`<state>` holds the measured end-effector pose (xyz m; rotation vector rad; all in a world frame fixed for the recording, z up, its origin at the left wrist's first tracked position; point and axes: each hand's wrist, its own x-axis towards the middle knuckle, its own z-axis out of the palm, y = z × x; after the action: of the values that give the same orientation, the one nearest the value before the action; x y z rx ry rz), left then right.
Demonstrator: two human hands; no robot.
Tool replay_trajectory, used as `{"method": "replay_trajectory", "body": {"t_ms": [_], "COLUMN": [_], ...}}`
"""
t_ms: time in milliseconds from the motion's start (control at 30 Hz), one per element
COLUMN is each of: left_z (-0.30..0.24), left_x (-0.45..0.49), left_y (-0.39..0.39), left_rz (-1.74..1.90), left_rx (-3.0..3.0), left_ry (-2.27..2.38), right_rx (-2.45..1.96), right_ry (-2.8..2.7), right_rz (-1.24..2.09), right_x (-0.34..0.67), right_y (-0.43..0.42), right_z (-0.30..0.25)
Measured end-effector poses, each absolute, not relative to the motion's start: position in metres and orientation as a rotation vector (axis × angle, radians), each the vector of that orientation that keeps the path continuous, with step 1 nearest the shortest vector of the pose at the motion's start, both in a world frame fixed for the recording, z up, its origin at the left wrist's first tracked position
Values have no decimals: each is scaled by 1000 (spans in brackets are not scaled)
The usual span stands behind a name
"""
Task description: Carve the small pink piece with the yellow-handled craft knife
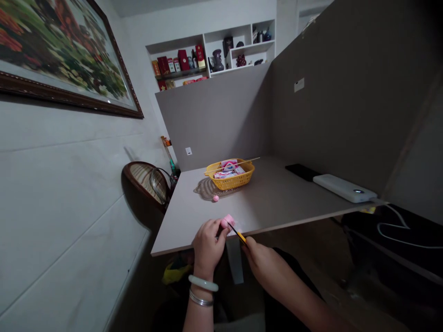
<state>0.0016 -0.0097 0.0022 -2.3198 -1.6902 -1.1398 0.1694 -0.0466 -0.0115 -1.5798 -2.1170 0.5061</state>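
Left hand (207,246) clamped on soft pink lump (227,222); right hand (263,263) pinching slim yellow stick (240,236).

Hands stand just apart over the near edge of a pale grey laminate tabletop (180,219), with the lump held at that edge and the stick's dark tip reaching it. Lump appears light and easily dented; gentle fingertip pressure around its body seems the safest hold. Small pink ball (215,198) lies on the tabletop just beside a yellow woven plastic basket (232,183), which contains pink-and-white printed packets (226,171) and carries a thin wooden skewer (251,160) across its rim. White power bank (344,188) and black smartphone (301,171) lie at right against a grey partition (224,124).
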Motion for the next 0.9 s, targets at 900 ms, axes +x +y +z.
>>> {"method": "replay_trajectory", "body": {"t_ms": [900], "left_z": [3], "left_x": [1], "left_y": [-9], "left_rz": [-1140], "left_rx": [-2344], "left_ry": [-1694], "right_rx": [-1622], "right_ry": [-2192], "right_rz": [417], "right_x": [165], "right_y": [-41], "right_z": [5]}}
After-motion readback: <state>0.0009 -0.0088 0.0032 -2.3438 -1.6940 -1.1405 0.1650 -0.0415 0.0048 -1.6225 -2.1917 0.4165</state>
